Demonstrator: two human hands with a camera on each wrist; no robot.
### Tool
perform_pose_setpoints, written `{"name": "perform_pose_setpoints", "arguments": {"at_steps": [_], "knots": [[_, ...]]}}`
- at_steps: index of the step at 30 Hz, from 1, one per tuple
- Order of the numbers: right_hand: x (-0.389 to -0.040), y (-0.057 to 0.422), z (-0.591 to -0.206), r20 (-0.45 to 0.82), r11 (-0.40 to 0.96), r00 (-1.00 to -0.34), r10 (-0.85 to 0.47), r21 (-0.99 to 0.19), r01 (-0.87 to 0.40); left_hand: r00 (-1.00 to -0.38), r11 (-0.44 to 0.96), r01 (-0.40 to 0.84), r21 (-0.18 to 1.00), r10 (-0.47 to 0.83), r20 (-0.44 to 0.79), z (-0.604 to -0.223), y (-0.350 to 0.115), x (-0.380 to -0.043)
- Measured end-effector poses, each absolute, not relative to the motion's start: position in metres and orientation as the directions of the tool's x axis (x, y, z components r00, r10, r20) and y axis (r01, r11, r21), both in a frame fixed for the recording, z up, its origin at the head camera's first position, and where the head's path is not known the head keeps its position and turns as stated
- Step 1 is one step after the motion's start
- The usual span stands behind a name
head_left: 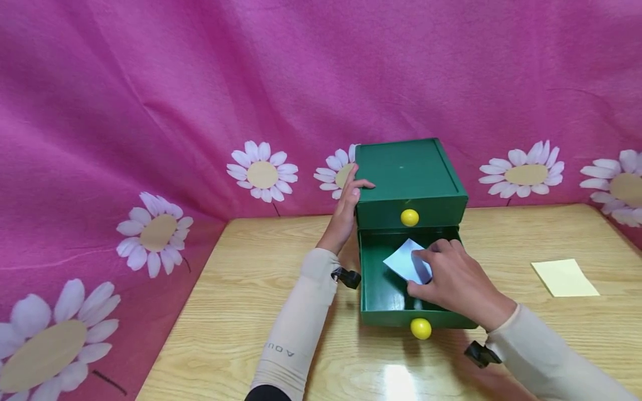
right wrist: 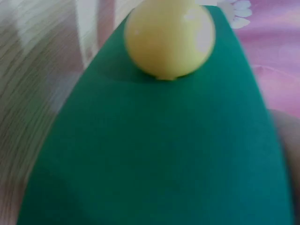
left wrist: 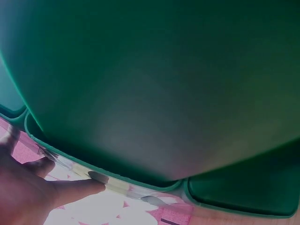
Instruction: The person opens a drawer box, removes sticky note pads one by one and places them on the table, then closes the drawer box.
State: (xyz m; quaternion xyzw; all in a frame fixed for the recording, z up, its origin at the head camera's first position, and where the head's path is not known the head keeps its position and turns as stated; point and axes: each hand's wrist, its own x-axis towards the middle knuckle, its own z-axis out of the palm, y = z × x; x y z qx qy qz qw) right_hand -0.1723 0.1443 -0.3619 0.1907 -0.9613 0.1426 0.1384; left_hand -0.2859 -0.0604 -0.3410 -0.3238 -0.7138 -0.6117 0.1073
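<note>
A green two-drawer box (head_left: 406,172) stands on the table, its upper drawer closed and its lower drawer (head_left: 378,301) pulled out. My left hand (head_left: 346,209) rests against the box's left side, with fingertips on the top edge. In the left wrist view, the left hand (left wrist: 28,190) is beside the green wall. A light blue square of paper (head_left: 405,260) is tilted inside the lower drawer. My right hand (head_left: 456,281) reaches over the drawer's front right and pinches the paper between thumb and fingers. The lower yellow knob (right wrist: 168,37) fills the top of the right wrist view.
A pale yellow pad of sticky notes (head_left: 565,277) lies on the wooden table (head_left: 266,267) to the right. The upper drawer has a yellow knob (head_left: 409,217). A pink cloth (head_left: 301,72) with daisies hangs behind and at the left.
</note>
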Motion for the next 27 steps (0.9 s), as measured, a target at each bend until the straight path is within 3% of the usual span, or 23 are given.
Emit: {"name": "perform_pose_setpoints", "arguments": {"at_steps": [27], "knots": [[-0.151,0.189,-0.343,0.423,0.892,-0.877,-0.228,-0.271,-0.362,-0.761,0.035,0.597,0.802,0.341,0.552,-0.341,-0.061,-0.286]]}}
